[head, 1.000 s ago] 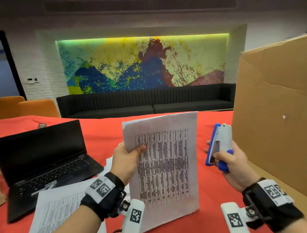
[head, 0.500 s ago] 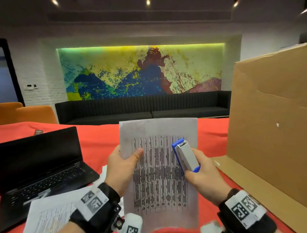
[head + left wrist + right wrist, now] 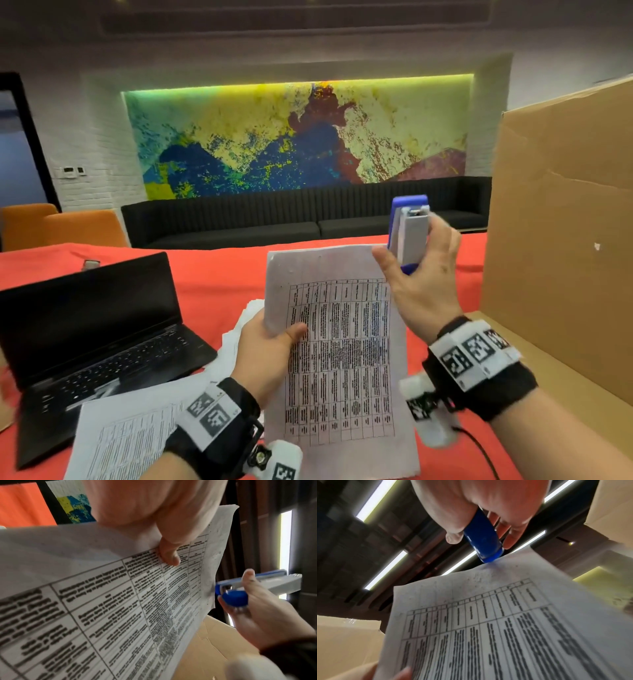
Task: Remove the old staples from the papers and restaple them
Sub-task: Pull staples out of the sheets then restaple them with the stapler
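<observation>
No word or number can be read. The sheet (image 3: pixel 342 359) carries a printed table whose text is too blurred to make out in any view. The wrist bands (image 3: pixel 472 353) bear black-and-white square code markers, not letters.

Table under a red cloth (image 3: pixel 219 281). Open black laptop (image 3: pixel 99 342) at left, screen dark. Loose printed sheets (image 3: pixel 123 442) lie in front of it, one overlapping its near edge; more white sheets (image 3: pixel 236 329) heaped just right of the laptop. Small grey object (image 3: pixel 91 264) behind the laptop, too small to identify. Tall cardboard box (image 3: pixel 561 240) at right, upright, flap (image 3: pixel 555 370) lying flat.
</observation>
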A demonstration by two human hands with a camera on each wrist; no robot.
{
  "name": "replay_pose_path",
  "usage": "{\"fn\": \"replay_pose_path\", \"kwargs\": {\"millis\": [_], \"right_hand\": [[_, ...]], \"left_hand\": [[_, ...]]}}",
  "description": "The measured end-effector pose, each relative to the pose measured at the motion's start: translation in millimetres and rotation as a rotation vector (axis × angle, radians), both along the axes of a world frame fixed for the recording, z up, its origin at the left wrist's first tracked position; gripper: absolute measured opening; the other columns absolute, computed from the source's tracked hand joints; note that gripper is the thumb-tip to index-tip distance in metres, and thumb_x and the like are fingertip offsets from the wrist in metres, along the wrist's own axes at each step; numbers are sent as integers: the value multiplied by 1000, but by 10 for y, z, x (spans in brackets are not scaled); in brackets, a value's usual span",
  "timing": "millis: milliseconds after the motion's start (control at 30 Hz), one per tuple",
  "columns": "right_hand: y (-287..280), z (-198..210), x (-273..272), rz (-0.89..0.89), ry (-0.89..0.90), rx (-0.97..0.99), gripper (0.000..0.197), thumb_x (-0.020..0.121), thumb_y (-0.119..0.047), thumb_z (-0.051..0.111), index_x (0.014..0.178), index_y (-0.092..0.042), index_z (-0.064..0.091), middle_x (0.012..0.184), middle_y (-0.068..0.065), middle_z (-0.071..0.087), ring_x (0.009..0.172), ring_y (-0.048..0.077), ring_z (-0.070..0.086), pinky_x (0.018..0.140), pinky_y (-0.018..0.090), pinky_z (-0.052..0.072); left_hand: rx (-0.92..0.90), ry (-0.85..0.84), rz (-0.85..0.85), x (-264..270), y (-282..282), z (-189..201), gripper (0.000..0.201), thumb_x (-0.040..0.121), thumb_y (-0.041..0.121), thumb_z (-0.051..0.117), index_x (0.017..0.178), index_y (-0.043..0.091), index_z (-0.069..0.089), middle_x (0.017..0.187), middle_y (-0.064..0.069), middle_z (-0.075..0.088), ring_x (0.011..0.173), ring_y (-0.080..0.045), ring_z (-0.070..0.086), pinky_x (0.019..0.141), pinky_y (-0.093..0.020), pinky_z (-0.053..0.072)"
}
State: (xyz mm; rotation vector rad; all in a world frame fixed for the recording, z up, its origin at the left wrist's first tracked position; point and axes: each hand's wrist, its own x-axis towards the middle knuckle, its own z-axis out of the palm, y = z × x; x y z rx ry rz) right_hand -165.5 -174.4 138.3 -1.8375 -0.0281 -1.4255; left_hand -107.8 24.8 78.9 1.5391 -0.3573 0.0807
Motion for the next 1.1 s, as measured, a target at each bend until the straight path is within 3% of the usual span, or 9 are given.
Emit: {"fn": "replay_pose_path", "kwargs": {"millis": [100, 167, 267, 467, 667, 800, 867, 933, 1100], "right_hand": [[203, 229, 137, 164, -98, 64, 54, 78, -42, 72, 115, -48, 32, 103, 7, 55, 86, 21, 59, 80, 23, 52], [361, 289, 200, 137, 42, -57, 48, 84, -42, 66, 121, -31, 36, 93, -2, 57, 75, 14, 58, 69, 17, 50], [631, 350, 275, 173, 175, -254, 50, 87, -52, 55, 120, -18, 40, 90, -7, 57, 77, 18, 59, 69, 38, 53], [924, 487, 383, 179, 68, -264, 47, 83, -54, 45, 101, -11, 48, 78, 1, 58, 71, 28, 59, 66, 46, 51], [951, 484, 508, 192, 131, -234, 46, 85, -53, 45, 109, -13, 49, 83, 0, 60, 77, 28, 59, 71, 42, 50], [863, 423, 587, 246, 82, -27, 29, 92, -37, 56, 110, -15, 49, 77, -14, 54, 70, 11, 56, 67, 28, 48], [784, 220, 620, 262, 194, -4, 23, 92, -37, 56, 104, -18, 49, 75, -13, 53, 67, 7, 55, 60, 22, 44], [693, -81, 659, 262, 408, 4, 20, 92, -37, 55, 99, -19, 49, 76, -9, 54, 70, 18, 54, 56, 21, 38], [353, -989, 737, 144, 988, -157, 28, 93, -40, 52, 72, -21, 45, 63, -5, 52, 69, 24, 57, 50, 27, 26]], "left_hand": [[-17, -16, -41, 6, 40, 43, 23, 89, -3, 60, 97, 17, 67, 93, -2, 76, 87, -19, 73, 78, -34, 57], [-9, -38, -53, 3, 42, 47, 23, 89, -5, 59, 99, 15, 66, 92, -4, 76, 87, -21, 72, 77, -35, 57], [5, -70, -60, -9, 25, 30, 24, 89, -7, 59, 98, 14, 65, 89, -4, 76, 83, -21, 73, 73, -35, 57], [-3, -120, -57, -46, 45, 20, 27, 86, -10, 60, 98, 13, 64, 88, -3, 76, 83, -20, 73, 70, -29, 57], [20, -6, -53, 50, 158, -70, 21, 87, -7, 62, 98, 10, 67, 90, -8, 76, 87, -27, 72, 82, -45, 56], [7, 239, 23, 279, 497, -303, 20, 87, -7, 60, 101, 3, 69, 95, -16, 74, 90, -33, 70, 87, -50, 55], [63, 348, 113, 472, 875, -411, 26, 78, -2, 67, 104, 1, 68, 95, -19, 73, 89, -35, 69, 86, -52, 55], [238, 396, 191, 698, 1321, -516, 40, 66, 7, 67, 106, 2, 67, 96, -17, 73, 92, -37, 69, 86, -54, 55], [791, 389, 453, 997, 2230, -642, 12, 77, -4, 60, 87, -1, 55, 85, -14, 63, 76, -26, 62, 73, -32, 53]]}}
